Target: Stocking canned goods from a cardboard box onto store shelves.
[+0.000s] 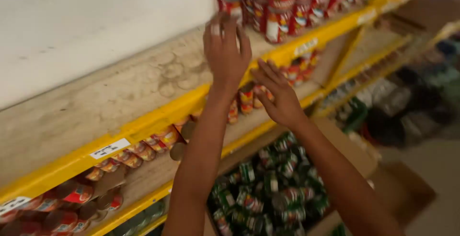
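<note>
We stood at a yellow-edged shelf, both arms raised. Our left hand reached onto the bare wooden top level, fingers spread and released, touching or just short of a red can at the near end of a stacked group; blur kept us from telling which. Our right hand was open at the shelf edge, gripping nothing. We judged the step to be reaching for that can; closing the fingers around it would come next. The red cans were too blurred to count: well over ten above, more below. One cardboard box of green cans sat beneath.
</note>
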